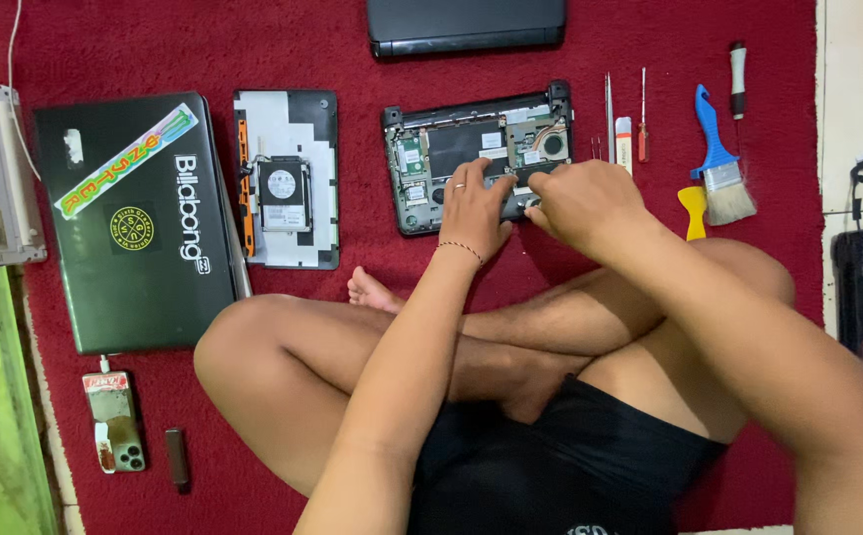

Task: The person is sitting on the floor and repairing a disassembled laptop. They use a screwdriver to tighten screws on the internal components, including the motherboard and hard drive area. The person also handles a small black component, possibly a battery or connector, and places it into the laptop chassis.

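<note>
Head view: opened laptop base (481,149) lies long axis left-right; left hand (473,210) flat, fingers spread on it; right hand (582,203) curled at near edge, grip hidden; both equally near.

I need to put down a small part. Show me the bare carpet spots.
Bare red carpet lies above the stickered black laptop, and between the grey bottom cover and the opened laptop base. Crowded: the tool row by the blue-handled brush, right of both hands.
</note>
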